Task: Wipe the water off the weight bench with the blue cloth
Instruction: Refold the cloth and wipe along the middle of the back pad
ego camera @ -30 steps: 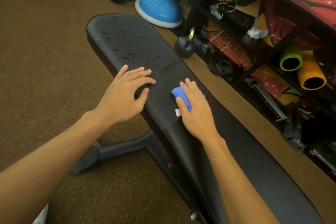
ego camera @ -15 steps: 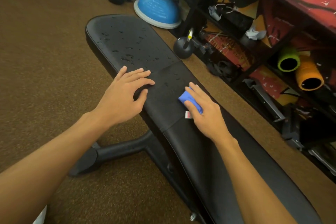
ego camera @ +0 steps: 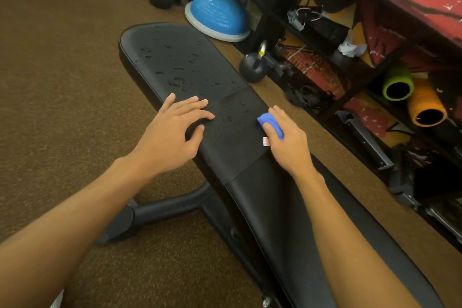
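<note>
Left hand: the left hand [ego camera: 172, 132] lies flat with fingers spread on the near-left edge of the pad and grips nothing. It probably steadies the person leaning over.
Weight bench: the long black vinyl-padded weight bench [ego camera: 265, 197] runs from lower right to upper left across the brown carpeted floor [ego camera: 50, 82].
Water: scattered clear water droplets [ego camera: 177, 81] sit on the far section of the pad beyond both hands, with a few between the hands. That part looks unwiped, so much of the job seems left.
Cloth: the small wadded blue cloth [ego camera: 268, 121] is on the pad's right edge, bunched under the right fingers. Its white tag [ego camera: 265, 141] sticks out beside the thumb.
Right hand: the right hand [ego camera: 287, 142] curls over the cloth and holds it pressed to the pad, which suits dragging it across the wet surface.
Floor gear: a blue half-dome balance trainer [ego camera: 217, 16] and a black round kettlebell [ego camera: 251, 69] sit on the floor right of the bench, apart from it.
Shelf: the black open-cubby shelf unit [ego camera: 277, 7] holds a crumpled white rag [ego camera: 350, 49] in an upper cubby. A lower cubby holds a green foam roller [ego camera: 397, 85] and an orange foam roller [ego camera: 426, 107] lying side by side, ends outward.
</note>
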A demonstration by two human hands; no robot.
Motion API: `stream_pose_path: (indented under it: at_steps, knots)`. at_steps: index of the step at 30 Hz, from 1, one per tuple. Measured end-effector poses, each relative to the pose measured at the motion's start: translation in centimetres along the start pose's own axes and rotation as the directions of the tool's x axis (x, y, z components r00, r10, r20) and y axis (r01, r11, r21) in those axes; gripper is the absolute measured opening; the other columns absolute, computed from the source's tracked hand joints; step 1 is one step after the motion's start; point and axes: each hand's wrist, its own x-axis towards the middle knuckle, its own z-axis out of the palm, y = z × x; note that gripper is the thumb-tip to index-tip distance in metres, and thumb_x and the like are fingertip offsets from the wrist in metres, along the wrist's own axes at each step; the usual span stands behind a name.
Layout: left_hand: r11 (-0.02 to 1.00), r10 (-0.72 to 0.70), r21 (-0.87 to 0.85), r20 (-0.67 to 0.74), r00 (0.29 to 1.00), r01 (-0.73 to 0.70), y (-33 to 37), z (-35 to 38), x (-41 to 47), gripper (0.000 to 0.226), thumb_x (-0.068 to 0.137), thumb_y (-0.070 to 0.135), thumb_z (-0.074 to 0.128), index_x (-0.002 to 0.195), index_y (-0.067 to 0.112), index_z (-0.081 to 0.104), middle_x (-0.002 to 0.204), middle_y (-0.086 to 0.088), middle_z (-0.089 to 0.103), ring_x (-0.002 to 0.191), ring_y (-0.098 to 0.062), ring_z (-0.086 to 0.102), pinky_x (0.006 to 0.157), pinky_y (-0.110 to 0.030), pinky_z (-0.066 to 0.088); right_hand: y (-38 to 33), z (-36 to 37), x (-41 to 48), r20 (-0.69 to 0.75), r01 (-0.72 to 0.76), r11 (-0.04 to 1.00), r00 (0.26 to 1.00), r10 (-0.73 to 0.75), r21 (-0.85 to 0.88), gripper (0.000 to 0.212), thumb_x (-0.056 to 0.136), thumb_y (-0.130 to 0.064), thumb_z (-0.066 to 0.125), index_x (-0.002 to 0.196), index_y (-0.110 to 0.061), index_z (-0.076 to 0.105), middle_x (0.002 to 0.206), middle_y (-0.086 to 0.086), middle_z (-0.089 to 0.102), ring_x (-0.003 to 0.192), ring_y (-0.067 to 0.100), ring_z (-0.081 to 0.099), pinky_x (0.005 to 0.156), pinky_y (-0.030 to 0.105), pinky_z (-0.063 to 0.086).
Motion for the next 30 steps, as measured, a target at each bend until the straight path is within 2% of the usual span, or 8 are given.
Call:
stream_pose_path:
  at_steps: [2, 8, 14, 20, 23, 26, 28, 30]
  knots:
    - [1.000, -0.005, -0.005, 0.006, 1.000, 0.005, 0.1, 0.0, 0.0, 0.036, 0.105, 0.022, 0.058, 0.139, 0.032, 0.065, 0.161, 0.011, 0.049, 0.157, -0.007, 0.029, 0.134, -0.049, 0.004, -1.0, 0.7, 1.8, -0.021, -0.059, 0.998, 0.998, 0.059, -0.022, 0.056, 0.111, -0.039, 0.052, 0.162, -0.020, 0.041, 0.170, -0.003, 0.036, 0.159, 0.012, 0.026, 0.130, 0.030, 0.017]
    - [1.000, -0.012, -0.028, 0.008, 1.000, 0.012, 0.1, 0.0, 0.1, 0.036, 0.103, 0.020, 0.060, 0.137, 0.031, 0.066, 0.160, 0.010, 0.050, 0.157, -0.007, 0.030, 0.133, -0.051, 0.004, -0.9, 0.2, -1.9, 0.121, 0.229, 0.973, 0.967, -0.224, -0.033, 0.055, 0.109, -0.034, 0.058, 0.162, -0.026, 0.043, 0.170, -0.014, 0.033, 0.158, -0.003, 0.020, 0.127, 0.018, 0.016]
    - [1.000, -0.017, -0.016, -0.004, 1.000, 0.017, 0.3, 0.2, 0.2, 0.037, 0.103, 0.017, 0.061, 0.136, 0.030, 0.066, 0.159, 0.009, 0.050, 0.156, -0.009, 0.032, 0.133, -0.050, 0.003, -1.2, 0.7, 1.3, -0.007, -0.016, 0.999, 1.000, 0.015, -0.039, 0.058, 0.109, -0.032, 0.059, 0.163, -0.022, 0.041, 0.171, -0.005, 0.034, 0.160, 0.010, 0.023, 0.132, 0.038, 0.020]
    - [1.000, -0.016, -0.022, -0.003, 1.000, 0.016, 0.1, 0.1, 0.2, 0.038, 0.102, 0.017, 0.061, 0.137, 0.030, 0.066, 0.160, 0.010, 0.050, 0.156, -0.008, 0.031, 0.134, -0.048, 0.002, -1.8, 0.6, -3.1, 0.131, 0.288, 0.958, 0.950, -0.283, -0.014, 0.054, 0.108, -0.035, 0.060, 0.159, -0.025, 0.048, 0.169, -0.012, 0.038, 0.158, -0.001, 0.023, 0.130, 0.025, 0.019]
    - [0.999, -0.012, -0.030, -0.010, 1.000, 0.012, 0.1, 0.2, 0.2, 0.037, 0.102, 0.015, 0.062, 0.136, 0.030, 0.067, 0.159, 0.010, 0.051, 0.156, -0.008, 0.031, 0.134, -0.048, 0.002, -0.7, 0.1, -1.4, 0.015, 0.087, 0.996, 0.996, -0.088, 0.035, 0.053, 0.108, -0.034, 0.060, 0.159, -0.021, 0.048, 0.168, -0.007, 0.039, 0.158, 0.006, 0.028, 0.131, 0.033, 0.022]
    - [1.000, -0.013, -0.025, -0.019, 1.000, 0.012, 0.2, 0.4, 0.2, 0.038, 0.102, 0.014, 0.062, 0.135, 0.030, 0.067, 0.159, 0.009, 0.051, 0.156, -0.009, 0.032, 0.134, -0.049, 0.002, -1.9, 1.4, 1.1, -0.050, -0.073, 0.997, 0.996, 0.071, -0.040, 0.057, 0.112, -0.039, 0.050, 0.164, -0.019, 0.038, 0.173, -0.002, 0.031, 0.161, 0.014, 0.021, 0.133, 0.039, 0.017]
    - [1.000, -0.016, -0.022, -0.021, 1.000, 0.016, 0.2, 0.5, 0.2, 0.038, 0.101, 0.014, 0.062, 0.135, 0.030, 0.067, 0.159, 0.010, 0.051, 0.156, -0.009, 0.032, 0.134, -0.048, 0.002, -3.6, 2.4, 0.5, -0.032, 0.005, 0.997, 0.999, -0.008, -0.075, 0.057, 0.113, -0.040, 0.047, 0.165, -0.021, 0.035, 0.175, -0.003, 0.026, 0.163, 0.013, 0.015, 0.132, 0.034, 0.012]
    - [1.000, -0.016, -0.024, -0.024, 1.000, 0.016, 0.1, 0.5, 0.3, 0.038, 0.100, 0.013, 0.063, 0.134, 0.030, 0.068, 0.158, 0.010, 0.052, 0.155, -0.008, 0.033, 0.134, -0.047, 0.002, -4.3, 2.5, -2.0, 0.049, 0.142, 0.987, 0.989, -0.139, -0.076, 0.057, 0.112, -0.041, 0.048, 0.165, -0.025, 0.035, 0.174, -0.010, 0.024, 0.162, 0.005, 0.011, 0.126, 0.020, 0.004]
